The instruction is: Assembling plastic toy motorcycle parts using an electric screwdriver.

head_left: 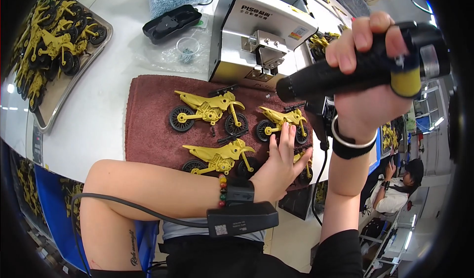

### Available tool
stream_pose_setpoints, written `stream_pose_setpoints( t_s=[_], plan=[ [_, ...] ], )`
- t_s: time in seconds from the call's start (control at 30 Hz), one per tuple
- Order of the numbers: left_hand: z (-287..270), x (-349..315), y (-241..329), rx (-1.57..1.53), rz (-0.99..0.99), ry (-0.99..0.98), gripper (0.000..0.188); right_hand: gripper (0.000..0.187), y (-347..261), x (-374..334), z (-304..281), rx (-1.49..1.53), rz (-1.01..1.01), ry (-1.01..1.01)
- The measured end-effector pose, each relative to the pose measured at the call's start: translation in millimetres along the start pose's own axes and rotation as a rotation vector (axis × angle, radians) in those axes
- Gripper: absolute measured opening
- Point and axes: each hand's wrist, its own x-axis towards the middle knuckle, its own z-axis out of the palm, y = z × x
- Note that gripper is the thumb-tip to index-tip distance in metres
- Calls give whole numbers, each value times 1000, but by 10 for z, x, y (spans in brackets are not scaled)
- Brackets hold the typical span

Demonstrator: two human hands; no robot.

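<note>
In the raised right part of the view, my right hand (363, 105) is wrapped round a black electric screwdriver (318, 80), whose narrower end points left, in front of the screw feeder (232, 56). My left hand (276, 172) reaches across from the left, fingers stretched out over a yellow toy motorcycle (277, 116) with black wheels, touching it. A fourth such toy, partly hidden under that hand, shows at its right. Two more, an upper toy motorcycle (210, 110) and a lower toy motorcycle (217, 154), lie on their sides on the maroon towel (140, 120).
A metal tray (79, 78) heaped with yellow toy motorcycles stands at the far left. Behind the towel are a bag of screws (175, 4), a black case (172, 23) and a small clear cup (188, 46) with screws. A co-worker (395, 189) is at the right.
</note>
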Motion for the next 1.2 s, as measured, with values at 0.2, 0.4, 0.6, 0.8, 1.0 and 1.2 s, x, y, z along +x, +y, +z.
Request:
stream_pose_setpoints(
  t_s=[0.2, 0.4, 0.6, 0.8, 1.0, 1.2],
  plan=[
    [22, 3, -11, -19, 6, 2, 96, 23, -20, -219, -7, -117, 91, 118],
    [-29, 18, -36, -58, 19, -39, 94, 18, 80, -257, 79, -72, 66, 312],
    [-28, 40, -25, -63, 27, -68, 92, 17, 153, -277, 77, -11, 97, 338],
    [-30, 57, 7, -17, 9, -89, 90, 16, 158, -298, 129, -55, 124, 374],
    [-28, 56, 12, 16, -3, -90, 91, 20, 180, -352, 37, -175, 90, 224],
    [-7, 42, 15, 38, -13, -21, 94, 22, -136, -88, -13, 80, -48, 227]
  ],
)
